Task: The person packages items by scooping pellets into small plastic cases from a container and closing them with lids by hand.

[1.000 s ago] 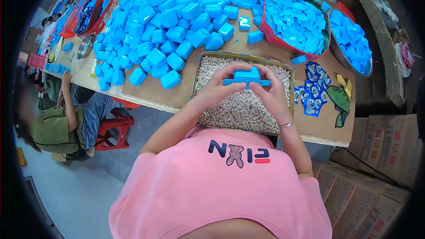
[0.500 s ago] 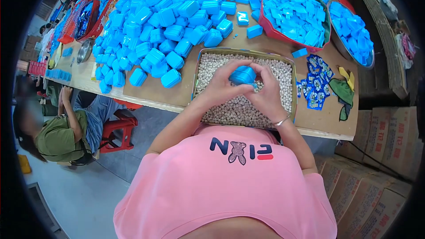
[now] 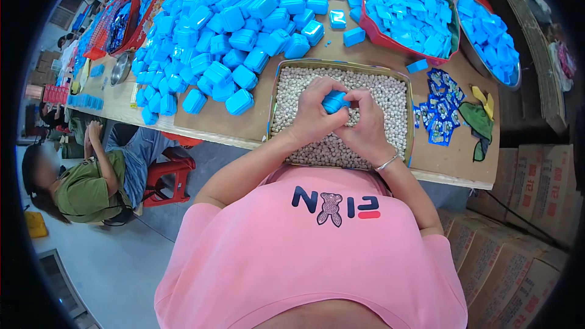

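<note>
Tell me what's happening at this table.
Someone in a pink shirt holds a small blue case with left grip and right grip, above a tray of pale round pieces. A heap of blue cases lies farther back on the table, with blue packets to the tray's right.

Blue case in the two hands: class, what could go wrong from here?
The blue case, between left hand and right hand above the tray, might slip and drop among the small pale balls.

The heap of blue cases looks loosely piled, some near the table's front edge; a nudge could send one to the floor.
</note>
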### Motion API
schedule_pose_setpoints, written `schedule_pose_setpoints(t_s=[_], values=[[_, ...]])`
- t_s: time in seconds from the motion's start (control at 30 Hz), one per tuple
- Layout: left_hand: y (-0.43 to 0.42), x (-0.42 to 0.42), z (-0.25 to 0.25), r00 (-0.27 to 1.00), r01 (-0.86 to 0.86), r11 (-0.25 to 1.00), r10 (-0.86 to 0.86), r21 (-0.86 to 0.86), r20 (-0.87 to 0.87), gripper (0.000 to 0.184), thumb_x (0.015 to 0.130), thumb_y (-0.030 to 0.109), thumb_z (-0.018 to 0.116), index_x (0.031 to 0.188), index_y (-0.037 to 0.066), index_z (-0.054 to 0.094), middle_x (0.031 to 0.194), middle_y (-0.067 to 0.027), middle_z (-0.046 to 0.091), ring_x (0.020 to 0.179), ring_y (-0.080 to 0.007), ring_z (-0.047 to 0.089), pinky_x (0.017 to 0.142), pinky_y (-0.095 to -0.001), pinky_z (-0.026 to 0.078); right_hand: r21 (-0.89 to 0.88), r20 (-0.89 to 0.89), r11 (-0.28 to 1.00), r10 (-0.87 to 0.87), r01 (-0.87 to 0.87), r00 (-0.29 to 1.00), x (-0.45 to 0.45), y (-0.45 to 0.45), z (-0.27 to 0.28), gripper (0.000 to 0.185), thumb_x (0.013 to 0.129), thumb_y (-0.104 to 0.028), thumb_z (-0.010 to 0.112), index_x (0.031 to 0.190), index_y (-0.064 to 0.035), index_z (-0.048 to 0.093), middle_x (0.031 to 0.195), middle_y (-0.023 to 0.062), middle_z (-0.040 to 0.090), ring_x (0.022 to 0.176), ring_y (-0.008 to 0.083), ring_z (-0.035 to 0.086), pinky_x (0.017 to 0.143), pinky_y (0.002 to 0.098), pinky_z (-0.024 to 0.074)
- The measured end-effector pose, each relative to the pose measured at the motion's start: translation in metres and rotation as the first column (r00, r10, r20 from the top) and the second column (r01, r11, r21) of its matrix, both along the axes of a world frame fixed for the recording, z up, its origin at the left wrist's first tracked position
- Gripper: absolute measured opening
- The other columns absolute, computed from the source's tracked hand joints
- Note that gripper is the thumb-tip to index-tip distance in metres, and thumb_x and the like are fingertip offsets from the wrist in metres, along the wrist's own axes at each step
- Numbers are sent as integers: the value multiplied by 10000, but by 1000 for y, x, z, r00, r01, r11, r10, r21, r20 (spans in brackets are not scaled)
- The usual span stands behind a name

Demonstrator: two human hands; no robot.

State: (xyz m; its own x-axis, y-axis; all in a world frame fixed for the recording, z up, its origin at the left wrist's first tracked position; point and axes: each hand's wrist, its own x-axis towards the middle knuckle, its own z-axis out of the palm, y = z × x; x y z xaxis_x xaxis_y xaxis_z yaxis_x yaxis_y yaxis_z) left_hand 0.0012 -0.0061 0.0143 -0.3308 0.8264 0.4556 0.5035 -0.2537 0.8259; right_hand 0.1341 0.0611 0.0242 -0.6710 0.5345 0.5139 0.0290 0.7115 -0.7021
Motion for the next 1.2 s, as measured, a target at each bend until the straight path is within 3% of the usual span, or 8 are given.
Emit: schedule_pose_setpoints(t_s=[0.17, 0.33, 0.4, 0.47, 0.53, 0.63, 0.77, 1.2], values=[[-2, 1, 18, 989, 112, 992, -106, -55, 106, 451, 708, 125, 697, 1117, 12, 547, 1059, -99, 594, 987, -188, 578, 862, -311, 450, -297, -74, 954, -67, 42, 995, 6, 6, -2, 473, 663, -65, 775, 1021, -40, 468, 929, 79, 556, 839, 182, 584, 722, 306, 491], [-7, 5, 8, 526, 176, 974, -215, 142, 823, 630, 745, 85, 728, 1292, 0, 427, 1129, -83, 584, 1072, -167, 560, 960, -322, 423, -737, -414, 598, -31, -315, 910, 6, 11, 9, 426, 755, -34, 727, 1092, -20, 468, 992, 81, 547, 966, 169, 558, 789, 296, 489], [-5, 1, 11, 356, 181, 972, -208, 151, 911, 500, 781, 41, 703, 1227, -29, 490, 1058, -49, 610, 999, -109, 581, 889, -297, 462, -501, -176, 858, 28, -114, 984, 6, 18, 21, 432, 752, -45, 724, 1107, -15, 480, 1015, 100, 554, 984, 207, 562, 792, 320, 490], [-4, -13, 11, 604, 157, 986, -146, 63, 783, 477, 775, 54, 704, 1204, -25, 511, 1045, -59, 615, 983, -123, 588, 871, -299, 466, 236, 25, 956, -185, 174, 982, 6, 22, 31, 419, 739, -63, 710, 1117, -23, 535, 1077, 152, 561, 993, 316, 567, 798, 384, 486], [-3, -19, 13, 993, -30, 999, 35, -44, 116, 413, 755, 96, 702, 1126, -15, 559, 1009, -100, 611, 960, -197, 589, 826, -326, 461, 249, -7, 965, -85, 84, 996, 5, 16, 44, 384, 739, -52, 701, 1094, -35, 556, 1056, 146, 569, 972, 318, 570, 790, 384, 488], [-10, -13, 17, 977, 80, 996, -87, -44, -194, 423, 766, 99, 674, 1160, 6, 552, 1078, -106, 582, 1020, -206, 551, 872, -356, 442, 291, 22, 955, 51, -56, 998, 9, 13, 47, 238, 744, -15, 675, 975, -53, 630, 946, 115, 599, 870, 304, 589, 733, 380, 492], [-11, -5, 24, 966, 225, 970, -209, -91, 151, 393, 808, 139, 644, 1160, 2, 539, 1008, -108, 550, 1003, -211, 521, 859, -335, 412, 35, 13, 996, 87, -87, 996, 17, 20, 51, 101, 771, 10, 660, 862, -32, 667, 814, 98, 608, 699, 235, 601, 608, 325, 479], [-10, 10, 5, 989, -21, 999, 13, 50, 150, 413, 688, 53, 691, 1066, 41, 526, 860, -64, 568, 738, -111, 546, 626, -258, 450, -231, -116, 969, 64, -89, 991, 10, 7, 15, 84, 806, 38, 624, 866, -20, 623, 782, 78, 590, 707, 190, 600, 624, 287, 462]])
